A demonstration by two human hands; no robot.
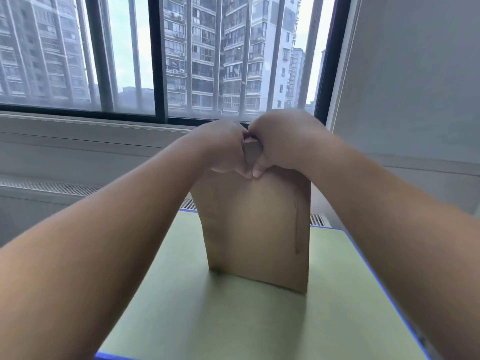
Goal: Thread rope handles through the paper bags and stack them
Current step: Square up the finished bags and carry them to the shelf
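Left hand (pixel 220 148), right hand (pixel 285 141) pinch bag (pixel 254 224), rim hidden

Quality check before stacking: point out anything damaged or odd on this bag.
The paper bag stands upright on the green table, but a dark vertical streak, either a crease or a stain, runs down its front near the right edge.

Pale green surface (pixel 233 320) with a blue edge, right up by a big window (pixel 161 55) with dark frames. Grey apartment towers (pixel 207 48) outside, white wall (pixel 415 87) on the right.
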